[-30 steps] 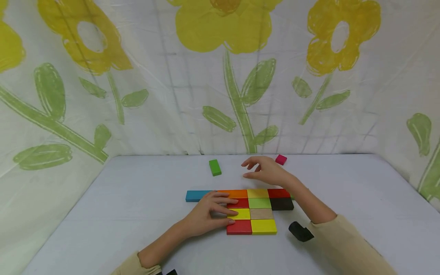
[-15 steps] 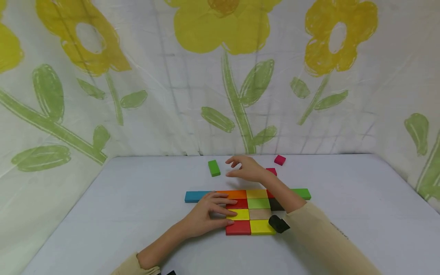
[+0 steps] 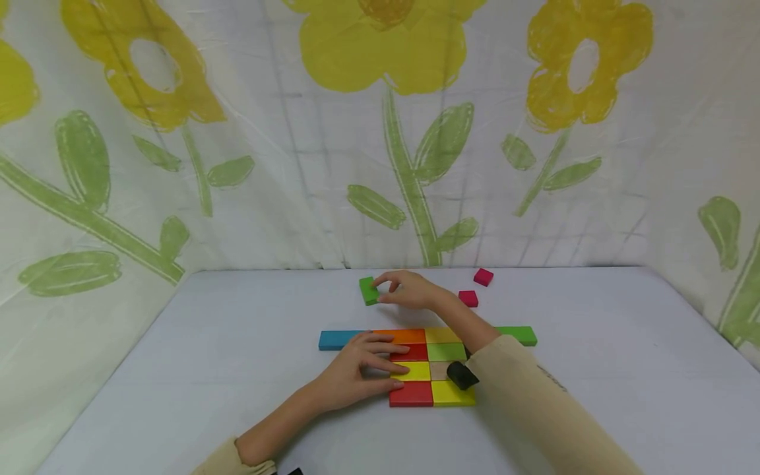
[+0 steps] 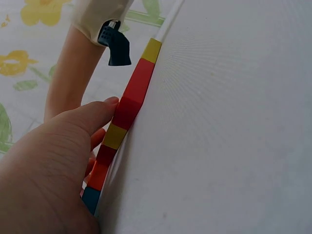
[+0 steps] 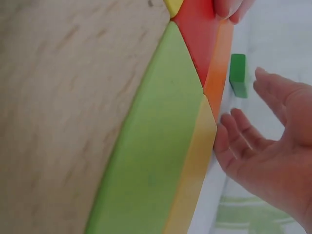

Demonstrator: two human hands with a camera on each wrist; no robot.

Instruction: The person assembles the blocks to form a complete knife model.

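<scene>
A flat arrangement of coloured wooden blocks lies on the table, with a blue block [image 3: 338, 340] at its left end and a green one [image 3: 522, 336] at its right end. My left hand [image 3: 353, 373] rests on its left side, fingers spread over the red block [image 3: 411, 396], a yellow block [image 3: 418, 372] and another red one. Beyond the arrangement, my right hand [image 3: 410, 290] reaches to a loose green block [image 3: 366, 292]. Thumb and fingers stand apart at its right side; in the right wrist view a gap shows between them and the green block [image 5: 238, 74].
Two small crimson blocks lie at the back, the nearer block [image 3: 468, 299] right of my right hand and the farther block [image 3: 483, 277] behind it. A flower-painted curtain [image 3: 267, 218] hangs behind the table [image 3: 196, 369]. My right forearm crosses above the arrangement.
My right hand has moved left, from near the crimson blocks to the loose green block. The nearer crimson block has come into sight. My left hand stays where it was.
</scene>
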